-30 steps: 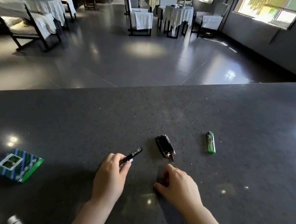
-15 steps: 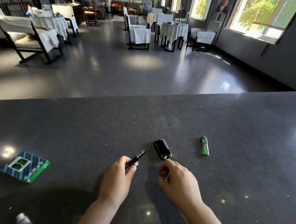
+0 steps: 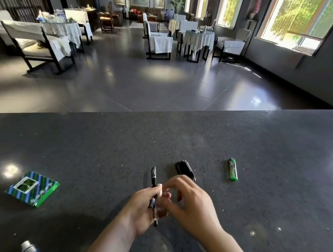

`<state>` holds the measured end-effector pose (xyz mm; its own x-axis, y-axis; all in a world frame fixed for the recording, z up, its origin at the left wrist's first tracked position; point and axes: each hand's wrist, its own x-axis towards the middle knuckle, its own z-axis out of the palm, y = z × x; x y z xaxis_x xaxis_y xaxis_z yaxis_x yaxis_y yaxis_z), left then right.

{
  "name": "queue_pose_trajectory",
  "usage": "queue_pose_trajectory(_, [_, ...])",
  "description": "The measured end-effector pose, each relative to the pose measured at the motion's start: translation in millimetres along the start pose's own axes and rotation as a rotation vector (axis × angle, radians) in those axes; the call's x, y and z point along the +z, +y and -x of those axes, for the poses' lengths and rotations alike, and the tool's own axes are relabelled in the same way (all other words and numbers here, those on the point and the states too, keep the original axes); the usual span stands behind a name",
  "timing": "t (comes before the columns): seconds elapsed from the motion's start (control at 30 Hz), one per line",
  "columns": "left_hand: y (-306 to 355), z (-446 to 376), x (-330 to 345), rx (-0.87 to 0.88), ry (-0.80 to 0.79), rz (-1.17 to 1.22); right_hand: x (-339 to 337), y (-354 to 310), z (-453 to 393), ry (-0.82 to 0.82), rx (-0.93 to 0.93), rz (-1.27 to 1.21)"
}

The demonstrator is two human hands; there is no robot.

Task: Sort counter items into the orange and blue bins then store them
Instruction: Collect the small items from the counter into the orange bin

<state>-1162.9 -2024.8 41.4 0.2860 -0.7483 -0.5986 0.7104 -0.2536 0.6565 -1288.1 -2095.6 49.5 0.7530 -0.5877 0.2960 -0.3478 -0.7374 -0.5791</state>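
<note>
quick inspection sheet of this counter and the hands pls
surface: dark speckled stone counter, glossy, light glare.
job's things: black pen held; black car key fob and green plastic lighter lying apart; green-and-blue patterned box at left. No orange or blue bins seen.
clutter: silver cap of a container at bottom edge.
grippers: left hand grips the pen; right hand fingers curled beside it, contact blurred.
cables: nothing seen.
surroundings: dining room, cloth-draped tables, chairs, windows.

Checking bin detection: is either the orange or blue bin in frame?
No: the counter shows only a lighter, key fob, green box and pen.
</note>
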Motion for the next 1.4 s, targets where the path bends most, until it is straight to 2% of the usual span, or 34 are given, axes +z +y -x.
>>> queue_pose_trajectory(0.07, [-0.9,-4.7,-8.2,0.041,0.064,-0.068,-3.8,12.2,-4.9,0.07,0.078,0.025])
queue_pose_trajectory(0.2, [-1.7,-13.0,-27.8,0.159,0.173,-0.296,-2.2,43.9,-25.4,-0.01,0.271,0.155])
queue_pose_trajectory(0.4, [8.6,-18.7,-51.5,0.53,0.478,-1.046,22.5,75.0,-64.3,-0.081,0.437,0.326])
queue_pose_trajectory(0.57, [18.6,-17.0,-44.2,0.582,0.549,-1.247,44.7,83.7,-75.3,-0.099,0.461,0.355])
queue_pose_trajectory(0.67, [20.7,-17.0,-40.8,0.608,0.544,-1.297,50.3,87.0,-72.4,-0.044,0.445,0.367])
queue_pose_trajectory(0.87, [16.1,-21.8,-35.2,0.608,0.495,-1.245,46.1,96.1,-64.6,-0.003,0.415,0.338])
queue_pose_trajectory(0.97, [10.4,-23.8,-31.5,0.598,0.473,-1.233,30.3,108.7,-54.2,0.068,0.44,0.333])
queue_pose_trajectory(1.2, [-0.7,-37.7,-13.8,0.58,0.418,-1.199,-35.8,162.3,-41.5,0.234,0.67,0.41])
queue_pose_trajectory(1.4, [-7.1,-50.5,-0.6,0.562,0.345,-1.2,-49.5,188.4,-42.7,0.231,0.805,0.385])
